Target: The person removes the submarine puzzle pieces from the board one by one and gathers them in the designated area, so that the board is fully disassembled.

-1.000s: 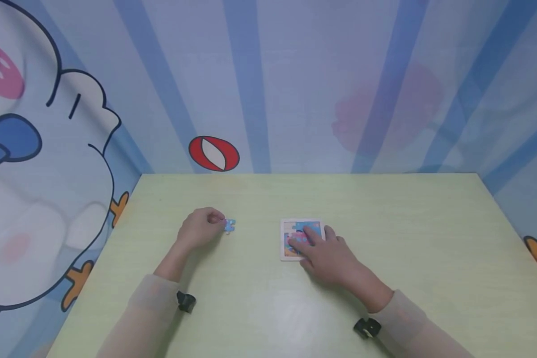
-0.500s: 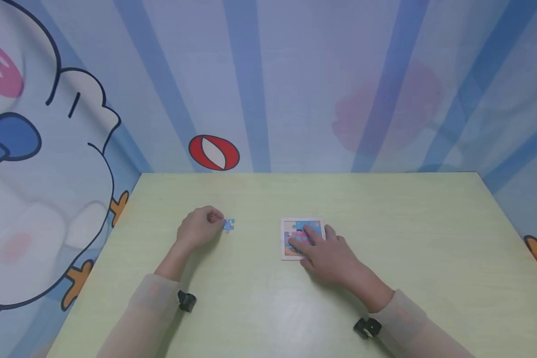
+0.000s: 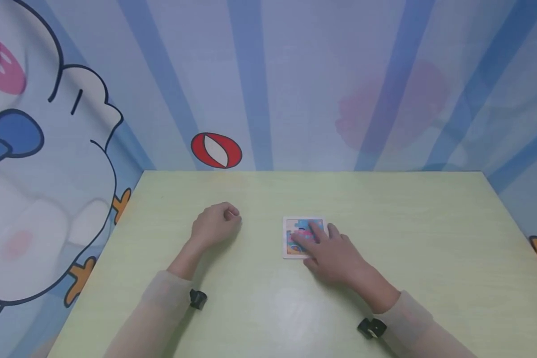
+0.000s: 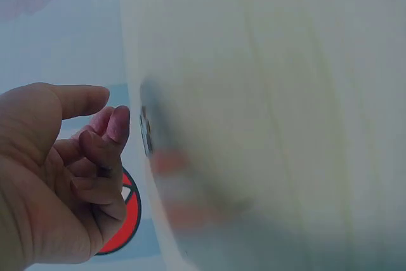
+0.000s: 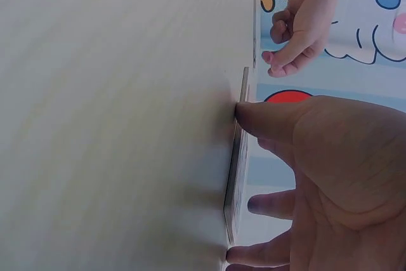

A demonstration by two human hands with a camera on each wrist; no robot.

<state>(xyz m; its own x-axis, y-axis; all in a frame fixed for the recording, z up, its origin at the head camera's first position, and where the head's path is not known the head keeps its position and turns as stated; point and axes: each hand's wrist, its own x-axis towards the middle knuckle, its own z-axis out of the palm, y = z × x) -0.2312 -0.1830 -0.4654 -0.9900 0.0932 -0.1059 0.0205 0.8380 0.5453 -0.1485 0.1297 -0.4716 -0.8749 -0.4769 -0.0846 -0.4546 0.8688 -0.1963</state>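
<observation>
A small square jigsaw puzzle (image 3: 285,248) with a white frame and a colourful picture lies flat on the table. Over its right part rest the spread fingers of my right hand (image 3: 335,256), with the thumb at its near edge; in the right wrist view the puzzle board (image 5: 236,169) shows edge-on beside the thumb. To the left, my left hand (image 3: 212,226) hovers with loosely curled fingers, thumb and fingertips apart. Just past those fingertips, a thin puzzle piece (image 4: 146,132) lies on the table in the left wrist view; the hand hides it in the head view.
The pale yellow-green table (image 3: 259,303) meets a blue striped printed backdrop (image 3: 295,99) at its far edge. Black devices (image 3: 199,299) are strapped at both wrists.
My left hand has moved right, now covering the blue puzzle piece that showed by its fingertips earlier. My right hand keeps its place on the puzzle. The head view has shifted slightly.
</observation>
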